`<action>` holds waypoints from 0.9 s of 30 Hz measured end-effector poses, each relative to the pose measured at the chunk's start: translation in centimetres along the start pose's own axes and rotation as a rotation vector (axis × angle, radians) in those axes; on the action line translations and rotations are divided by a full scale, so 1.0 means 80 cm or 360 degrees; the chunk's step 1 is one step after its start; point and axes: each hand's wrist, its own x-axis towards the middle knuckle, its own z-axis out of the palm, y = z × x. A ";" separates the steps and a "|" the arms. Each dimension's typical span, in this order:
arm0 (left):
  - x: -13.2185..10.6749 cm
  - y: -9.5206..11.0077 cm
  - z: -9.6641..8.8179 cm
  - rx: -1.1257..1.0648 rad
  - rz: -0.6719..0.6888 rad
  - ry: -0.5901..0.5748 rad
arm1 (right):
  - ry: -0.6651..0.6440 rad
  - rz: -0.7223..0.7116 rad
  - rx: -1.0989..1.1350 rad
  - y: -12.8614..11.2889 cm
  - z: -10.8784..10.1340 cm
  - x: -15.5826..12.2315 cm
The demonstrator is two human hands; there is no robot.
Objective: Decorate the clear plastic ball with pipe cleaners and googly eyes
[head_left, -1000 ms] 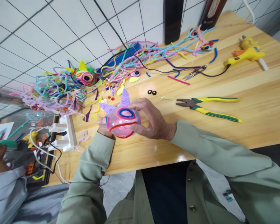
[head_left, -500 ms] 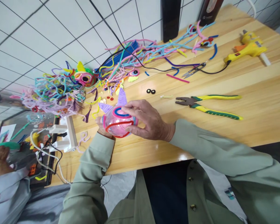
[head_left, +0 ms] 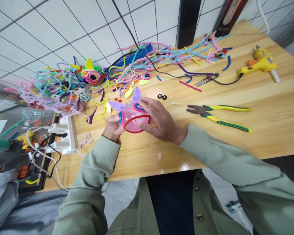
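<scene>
Between my hands is a clear, pinkish plastic piece [head_left: 136, 123], rounded like a bottle end, trimmed with pipe cleaners. Two purple pointed ears [head_left: 136, 94] stick up from it, blue and pink rings sit below them, and a red loop curves across the front. My left hand [head_left: 112, 126] grips its left side, with some fingers hidden behind it. My right hand [head_left: 161, 120] is closed on the right side, fingertips on the blue ring and thumb by the red loop. Two small black-and-white eye discs [head_left: 162, 97] lie on the table just beyond.
Pliers [head_left: 218, 116], small scissors [head_left: 207, 79] and a yellow glue gun [head_left: 257, 63] lie to the right. Pipe cleaners [head_left: 56, 89] heap along the wall beside a finished-looking creature head [head_left: 93, 76]. A power strip [head_left: 70, 135] with cables stands left, near another person's sleeve [head_left: 3, 186].
The plastic piece has turned, so its second blue ring and the red loop now face me more. My left hand shows more at its left side. The whole view has shifted slightly.
</scene>
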 end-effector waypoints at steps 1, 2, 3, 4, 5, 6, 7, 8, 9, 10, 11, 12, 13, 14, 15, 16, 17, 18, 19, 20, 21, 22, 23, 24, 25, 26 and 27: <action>0.001 0.000 0.005 -0.0023 0.0020 -0.0004 | -0.0028 0.0047 -0.0008 0.001 -0.002 0.001; 0.002 0.000 0.010 -0.0049 0.0046 0.0000 | -0.0048 0.0099 -0.0015 0.002 -0.003 0.001; 0.003 -0.002 0.015 -0.0067 0.0072 0.0004 | -0.0055 0.0145 -0.0021 0.003 -0.005 0.002; 0.003 -0.004 0.020 -0.0060 0.0090 -0.0003 | -0.0052 0.0183 -0.0026 0.004 -0.006 0.003; 0.004 -0.007 0.024 -0.0041 0.0105 -0.0008 | -0.0042 0.0211 -0.0032 0.005 -0.007 0.004; 0.004 -0.010 0.027 -0.0016 0.0125 0.0002 | -0.0035 0.0233 -0.0037 0.006 -0.007 0.004; 0.004 -0.014 0.030 0.0015 0.0153 0.0015 | -0.0038 0.0251 -0.0041 0.007 -0.007 0.004; 0.004 -0.017 0.032 0.0056 0.0188 0.0023 | -0.0047 0.0264 -0.0044 0.008 -0.007 0.003; 0.004 -0.021 0.034 0.0107 0.0231 0.0021 | -0.0059 0.0275 -0.0046 0.010 -0.007 0.003; 0.004 -0.023 0.035 0.0166 0.0279 0.0009 | -0.0069 0.0282 -0.0045 0.012 -0.006 0.002; 0.003 -0.025 0.035 0.0228 0.0328 -0.0011 | -0.0074 0.0284 -0.0040 0.013 -0.006 0.001; 0.003 -0.026 0.036 0.0290 0.0372 -0.0037 | -0.0074 0.0285 -0.0032 0.015 -0.005 0.000; 0.002 -0.027 0.037 0.0345 0.0406 -0.0056 | -0.0069 0.0291 -0.0023 0.016 -0.005 -0.001; 0.003 -0.027 0.039 0.0389 0.0432 -0.0059 | -0.0063 0.0303 -0.0019 0.018 -0.004 -0.002; 0.003 -0.028 0.040 0.0420 0.0449 -0.0051 | -0.0059 0.0324 -0.0019 0.019 -0.004 -0.002; 0.004 -0.028 0.041 0.0441 0.0458 -0.0038 | -0.0054 0.0346 -0.0024 0.020 -0.004 -0.003; 0.005 -0.029 0.042 0.0455 0.0469 -0.0024 | -0.0052 0.0369 -0.0032 0.022 -0.003 -0.003; 0.006 -0.030 0.043 0.0466 0.0483 -0.0013 | -0.0051 0.0385 -0.0044 0.023 -0.003 -0.004; 0.007 -0.030 0.043 0.0477 0.0498 -0.0009 | -0.0050 0.0391 -0.0057 0.024 -0.003 -0.004; 0.008 -0.030 0.043 0.0491 0.0510 -0.0017 | -0.0051 0.0390 -0.0072 0.026 -0.003 -0.005; 0.008 -0.030 0.043 0.0503 0.0517 -0.0036 | -0.0049 0.0382 -0.0086 0.027 -0.003 -0.005; 0.007 -0.029 0.043 0.0511 0.0513 -0.0065 | -0.0047 0.0376 -0.0102 0.028 -0.003 -0.006; 0.006 -0.027 0.043 0.0506 0.0504 -0.0096 | -0.0045 0.0374 -0.0119 0.028 -0.003 -0.006; 0.005 -0.026 0.043 0.0487 0.0492 -0.0125 | -0.0042 0.0376 -0.0135 0.029 -0.003 -0.006; 0.003 -0.024 0.043 0.0456 0.0480 -0.0149 | -0.0041 0.0384 -0.0148 0.029 -0.002 -0.006; 0.002 -0.023 0.044 0.0419 0.0471 -0.0167 | -0.0043 0.0394 -0.0157 0.029 -0.002 -0.006; 0.001 -0.022 0.045 0.0381 0.0464 -0.0178 | -0.0045 0.0403 -0.0163 0.029 -0.002 -0.005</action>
